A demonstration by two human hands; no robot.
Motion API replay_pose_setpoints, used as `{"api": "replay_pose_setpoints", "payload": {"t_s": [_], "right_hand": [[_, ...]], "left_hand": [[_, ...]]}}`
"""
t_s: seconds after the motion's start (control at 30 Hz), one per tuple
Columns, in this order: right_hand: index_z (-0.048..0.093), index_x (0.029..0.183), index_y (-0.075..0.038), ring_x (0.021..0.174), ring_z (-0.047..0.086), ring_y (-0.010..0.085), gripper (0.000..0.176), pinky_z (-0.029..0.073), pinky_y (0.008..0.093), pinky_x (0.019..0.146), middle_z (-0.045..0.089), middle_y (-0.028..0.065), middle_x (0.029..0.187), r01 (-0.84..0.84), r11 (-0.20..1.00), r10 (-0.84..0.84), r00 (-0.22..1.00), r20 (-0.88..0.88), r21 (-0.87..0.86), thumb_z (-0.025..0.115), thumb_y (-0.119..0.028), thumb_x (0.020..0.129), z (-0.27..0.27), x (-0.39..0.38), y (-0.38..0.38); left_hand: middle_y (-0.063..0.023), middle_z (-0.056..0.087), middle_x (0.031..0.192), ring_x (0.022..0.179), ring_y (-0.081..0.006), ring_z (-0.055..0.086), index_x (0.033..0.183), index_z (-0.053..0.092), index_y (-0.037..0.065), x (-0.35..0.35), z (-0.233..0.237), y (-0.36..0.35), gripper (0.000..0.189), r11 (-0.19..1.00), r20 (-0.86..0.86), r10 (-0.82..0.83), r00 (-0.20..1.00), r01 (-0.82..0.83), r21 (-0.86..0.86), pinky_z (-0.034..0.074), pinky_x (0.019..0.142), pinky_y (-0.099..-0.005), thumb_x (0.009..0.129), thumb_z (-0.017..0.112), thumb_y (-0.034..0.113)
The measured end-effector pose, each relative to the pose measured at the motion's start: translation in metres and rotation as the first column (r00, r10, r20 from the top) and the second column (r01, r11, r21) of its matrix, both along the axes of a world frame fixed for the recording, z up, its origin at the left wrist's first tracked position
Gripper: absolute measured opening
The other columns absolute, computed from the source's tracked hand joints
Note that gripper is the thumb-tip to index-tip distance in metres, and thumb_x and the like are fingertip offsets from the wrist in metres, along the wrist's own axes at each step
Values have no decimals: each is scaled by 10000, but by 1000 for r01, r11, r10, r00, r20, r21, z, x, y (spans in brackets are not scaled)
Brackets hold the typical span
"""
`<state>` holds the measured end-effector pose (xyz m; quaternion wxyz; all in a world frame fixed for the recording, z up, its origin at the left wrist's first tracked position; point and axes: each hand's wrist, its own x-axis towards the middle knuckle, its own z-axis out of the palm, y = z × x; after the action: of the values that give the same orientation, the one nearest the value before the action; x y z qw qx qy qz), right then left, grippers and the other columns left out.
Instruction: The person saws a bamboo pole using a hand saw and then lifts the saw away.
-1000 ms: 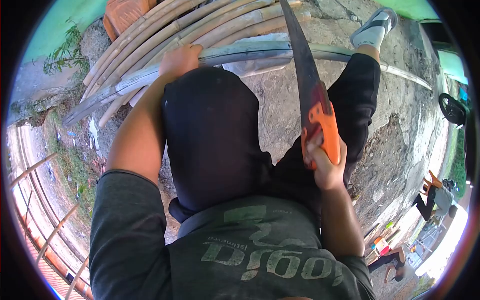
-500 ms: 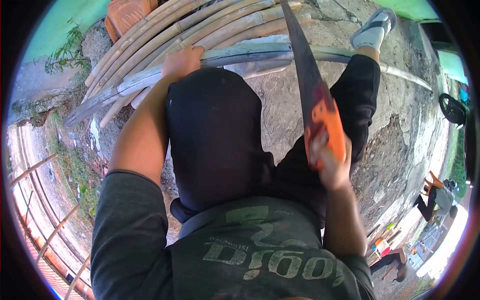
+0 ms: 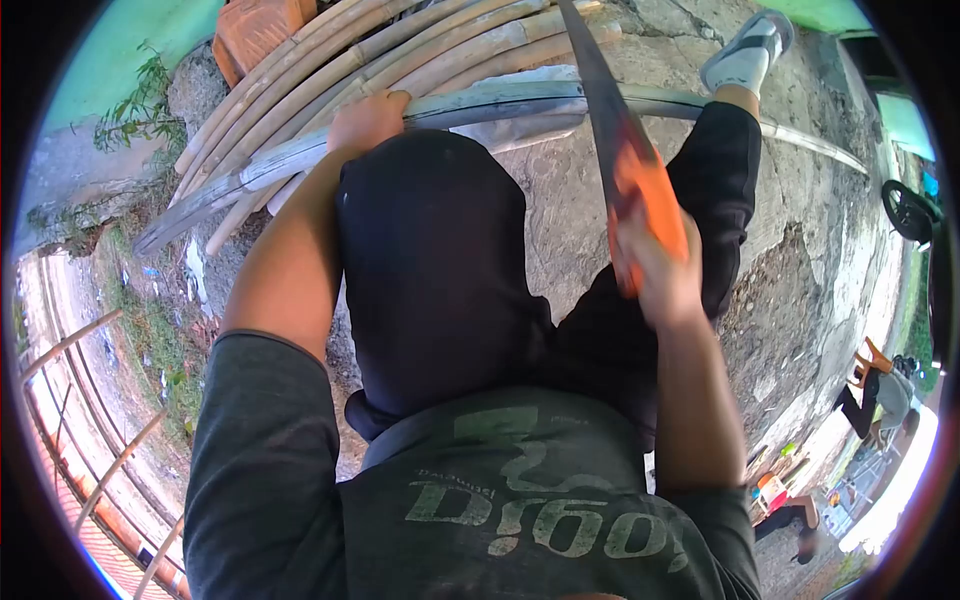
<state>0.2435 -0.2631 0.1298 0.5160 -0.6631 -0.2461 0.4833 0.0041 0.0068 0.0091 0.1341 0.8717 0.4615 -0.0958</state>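
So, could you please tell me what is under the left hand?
The greyish pole runs under the left hand, showing on both sides; the stretch beneath the palm is covered, so it cannot be seen.

Two hands (image 3: 368, 120) (image 3: 660, 262), one saw (image 3: 600, 110), one sandal (image 3: 757, 43)

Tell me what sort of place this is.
Probably an outdoor yard beside a building: there is rough, cracked ground, a row of bamboo poles lying on it, and a leafy weed growing by a green wall.
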Motion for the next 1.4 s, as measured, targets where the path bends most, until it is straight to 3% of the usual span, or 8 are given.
{"api": "replay_pose_setpoints", "payload": {"t_s": [0.07,0.17,0.33,0.6,0.8,1.07,1.23,1.4], "right_hand": [[547,867,-69,501,461,94,80,374,274,458,499,-1,644,-106,992,117,974,195,-68,614,-104,892,-26,23,53],[563,865,-49,512,500,92,136,388,270,478,526,13,652,-27,1000,27,1000,5,-14,636,-163,880,-11,33,65],[532,844,-49,474,495,93,54,462,253,526,517,17,625,32,994,-27,999,-46,107,566,-8,836,8,0,-58],[563,867,-55,473,476,95,63,371,268,429,522,16,652,-23,995,25,999,-24,95,613,-87,886,-15,38,66],[534,859,-46,501,513,92,72,423,240,471,539,27,648,54,998,-54,999,1,43,534,17,822,4,9,-63],[566,869,-65,453,486,105,53,364,271,412,508,17,589,-35,999,35,998,49,-14,617,-68,855,-3,31,78],[562,920,-15,475,499,96,153,415,249,455,538,33,646,43,997,-40,997,-62,56,516,19,778,14,7,-50],[566,854,-26,495,500,109,53,422,245,506,537,35,650,-98,995,101,990,-99,37,550,-20,804,61,12,-14]], "left_hand": [[-140,679,1266,1171,-387,665,1263,651,134,3,3,2,357,1000,-24,-2,1000,1,-20,541,953,-514,946,567,275],[-139,686,1246,1150,-380,677,1255,646,135,-2,-8,9,354,999,13,-25,1000,25,26,546,944,-511,941,579,285],[-138,695,1227,1142,-374,683,1251,651,141,-1,-1,-1,355,999,32,6,999,-7,50,546,944,-510,937,582,291],[-139,693,1228,1133,-383,683,1220,666,137,-1,0,11,330,998,20,2,1000,-3,59,543,935,-515,937,573,279],[-144,688,1239,1139,-392,677,1218,666,133,-3,-10,6,337,999,50,-3,999,0,53,542,940,-511,941,575,301],[-145,687,1250,1138,-395,679,1239,659,136,5,7,1,344,999,-35,34,999,-34,19,543,941,-514,948,554,285],[-146,686,1257,1124,-400,686,1263,646,147,-3,-8,10,359,1000,21,-9,1000,8,27,545,940,-518,948,552,294],[-146,698,1230,1118,-404,689,1242,657,149,-1,-8,5,364,997,30,-7,1000,5,83,551,934,-523,950,558,341]]}}
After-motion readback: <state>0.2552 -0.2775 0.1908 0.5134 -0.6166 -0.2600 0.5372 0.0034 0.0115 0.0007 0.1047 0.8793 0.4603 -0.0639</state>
